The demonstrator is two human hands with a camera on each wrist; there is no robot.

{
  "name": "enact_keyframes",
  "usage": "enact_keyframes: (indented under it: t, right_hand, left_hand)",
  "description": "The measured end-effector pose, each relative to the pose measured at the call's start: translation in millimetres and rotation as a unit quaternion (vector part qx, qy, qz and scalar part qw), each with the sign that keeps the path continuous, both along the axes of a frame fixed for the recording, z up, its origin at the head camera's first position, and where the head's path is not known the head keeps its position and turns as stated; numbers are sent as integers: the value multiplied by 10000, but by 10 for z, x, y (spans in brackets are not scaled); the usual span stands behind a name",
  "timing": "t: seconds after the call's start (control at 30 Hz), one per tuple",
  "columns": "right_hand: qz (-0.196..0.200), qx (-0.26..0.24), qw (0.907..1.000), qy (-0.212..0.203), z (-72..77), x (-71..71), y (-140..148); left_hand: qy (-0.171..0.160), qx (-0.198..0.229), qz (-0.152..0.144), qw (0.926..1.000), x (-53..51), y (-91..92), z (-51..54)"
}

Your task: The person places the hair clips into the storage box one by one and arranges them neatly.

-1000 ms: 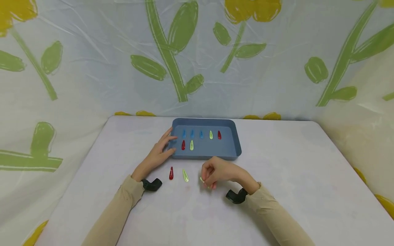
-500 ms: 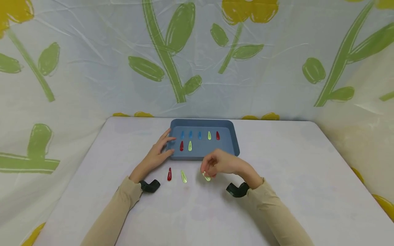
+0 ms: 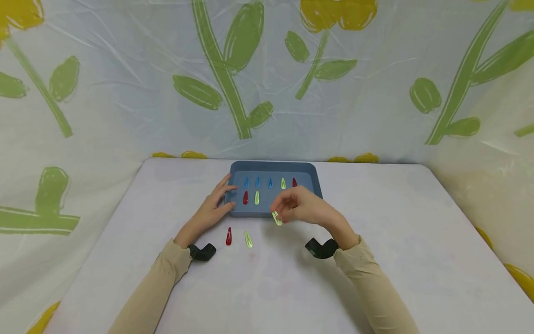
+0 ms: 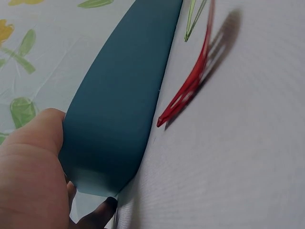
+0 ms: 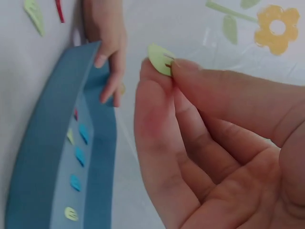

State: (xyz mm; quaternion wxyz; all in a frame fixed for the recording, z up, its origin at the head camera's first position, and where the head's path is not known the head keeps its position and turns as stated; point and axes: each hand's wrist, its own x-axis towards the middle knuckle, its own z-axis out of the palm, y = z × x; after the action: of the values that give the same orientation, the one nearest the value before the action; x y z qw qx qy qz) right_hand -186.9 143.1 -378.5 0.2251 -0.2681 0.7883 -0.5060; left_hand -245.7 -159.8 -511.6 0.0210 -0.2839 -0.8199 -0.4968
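In the head view, my right hand (image 3: 310,206) pinches a light green snap hair clip (image 3: 277,219) between thumb and forefinger, raised over the front edge of the blue tray (image 3: 250,215). The right wrist view shows the wide end of this clip (image 5: 159,58) sticking out past the fingertips. My left hand (image 3: 212,208) holds the tray's left wall, thumb and some fingertips over the rim. Inside the tray, a back row has several blue clips (image 3: 257,182), a green one (image 3: 283,183) and a partly hidden red one (image 3: 294,182). A red clip (image 3: 245,197) and a green clip (image 3: 256,197) lie in front.
A red clip (image 3: 228,236) and a green clip (image 3: 248,239) lie on the white table (image 3: 375,222) before the tray. A flower-print cloth (image 3: 146,93) hangs behind the table. Dark wrist mounts (image 3: 321,248) stick out from both wrists.
My right hand has lifted the green hair clip off the table and carried it up toward the tray's front edge. The left hand stays on the tray.
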Motion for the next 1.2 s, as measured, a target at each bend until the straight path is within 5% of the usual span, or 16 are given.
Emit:
enact_keyframes:
  t: [0.37, 0.77, 1.2]
  right_hand:
    - [-901, -654, 9936, 199, 89, -98, -56]
    - [-1820, -1233, 9751, 285, 110, -260, -141]
    - [-2312, -1792, 9562, 37, -58, -484, -188]
  left_hand:
    - [23, -50, -31, 10000, 1, -12, -17]
    - [-85, -38, 14, 10000, 1, -2, -3]
    - [-2, -37, -3, 10000, 1, 2, -12]
